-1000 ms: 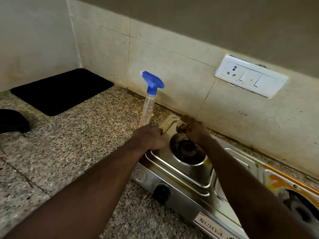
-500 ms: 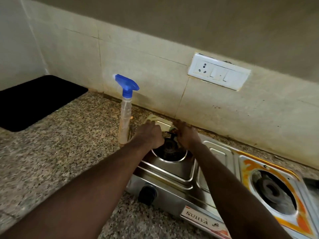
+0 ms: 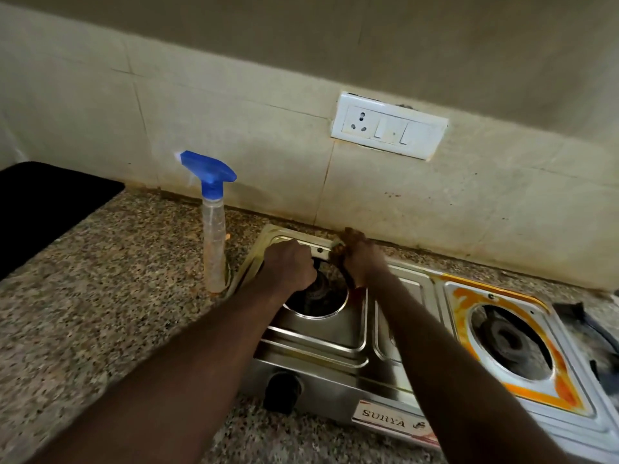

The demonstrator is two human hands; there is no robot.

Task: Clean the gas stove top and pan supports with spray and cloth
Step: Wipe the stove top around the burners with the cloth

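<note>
The steel two-burner gas stove (image 3: 335, 333) stands against the tiled wall. Both hands are over its left burner (image 3: 318, 298). My left hand (image 3: 289, 267) is a closed fist at the burner's back left and seems to grip a black pan support (image 3: 319, 262), only a thin piece of which shows between the hands. My right hand (image 3: 361, 259) presses a small yellowish-brown cloth (image 3: 336, 251) against that piece at the stove's back edge. The right burner (image 3: 510, 341) has orange stains around it. A clear spray bottle (image 3: 214, 242) with a blue head stands upright just left of the stove.
Speckled granite counter (image 3: 100, 296) stretches to the left. A black mat (image 3: 43, 209) lies at the far left. Another black pan support (image 3: 586, 324) lies right of the stove. A white socket and switch plate (image 3: 388, 127) is on the wall above.
My view has swung right, so the whole stove and the stained right burner now show. Both hands have stayed at the left burner's back edge and sit closer together.
</note>
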